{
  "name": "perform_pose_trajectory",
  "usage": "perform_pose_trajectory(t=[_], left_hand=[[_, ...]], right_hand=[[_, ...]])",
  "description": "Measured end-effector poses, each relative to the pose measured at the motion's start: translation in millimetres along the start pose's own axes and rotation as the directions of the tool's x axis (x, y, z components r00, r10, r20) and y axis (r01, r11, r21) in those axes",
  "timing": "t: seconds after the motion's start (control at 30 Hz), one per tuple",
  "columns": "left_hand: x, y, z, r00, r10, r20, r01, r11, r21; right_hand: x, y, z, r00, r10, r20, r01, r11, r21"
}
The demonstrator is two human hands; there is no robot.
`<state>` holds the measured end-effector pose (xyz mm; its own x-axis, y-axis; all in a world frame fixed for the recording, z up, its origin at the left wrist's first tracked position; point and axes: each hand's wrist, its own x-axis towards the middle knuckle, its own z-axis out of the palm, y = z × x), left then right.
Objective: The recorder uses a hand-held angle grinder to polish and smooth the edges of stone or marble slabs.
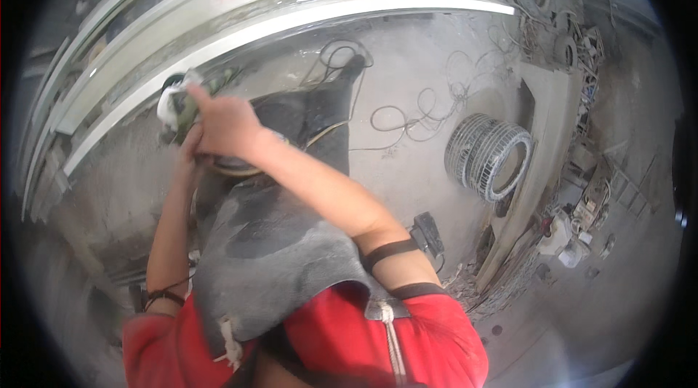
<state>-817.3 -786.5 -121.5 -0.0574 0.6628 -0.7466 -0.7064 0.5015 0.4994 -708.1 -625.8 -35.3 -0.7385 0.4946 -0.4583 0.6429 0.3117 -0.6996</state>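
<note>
In front of me at the left, my hands meet at a crumpled white-and-green cloth (169, 106), its exact kind blurred. My right hand (229, 125) reaches across my body, fingers closed against the bundle. Partly hidden behind it, my left hand (190, 144) is closed on the cloth's lower part. A dark round shape shows at the bundle's top edge. Below the hands hangs my grey apron (276, 242), tied with pale cords over a red shirt.
Long pale metal profiles (291, 13) run across the far side. Loose cable (389, 120) loops over the dusty floor. Two stacked tyres (488, 157) lie to the right, beside a long beam (534, 148). Clutter (574, 232) and a ladder-like frame (631, 188) are farther right.
</note>
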Motion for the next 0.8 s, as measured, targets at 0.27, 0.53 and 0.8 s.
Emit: perform_pose_trajectory(t=[0.27,0.53,0.8], left_hand=[[124.6,23.7,315.7,0.956,0.134,0.262,-0.224,0.909,0.351],[268.7,12.4,617.0,0.898,-0.204,0.390,-0.065,0.816,0.575],[207.8,9.5,478.2,0.938,0.060,0.341,-0.223,0.858,0.463]], right_hand=[[-87.0,195.8,-178.3,0.856,0.397,-0.332,-0.286,0.897,0.336],[-160.4,439.4,-374.0,0.694,0.338,-0.636,-0.042,0.900,0.433],[-123.3,326.2,-278.8,0.729,0.338,-0.596,-0.053,0.895,0.443]])
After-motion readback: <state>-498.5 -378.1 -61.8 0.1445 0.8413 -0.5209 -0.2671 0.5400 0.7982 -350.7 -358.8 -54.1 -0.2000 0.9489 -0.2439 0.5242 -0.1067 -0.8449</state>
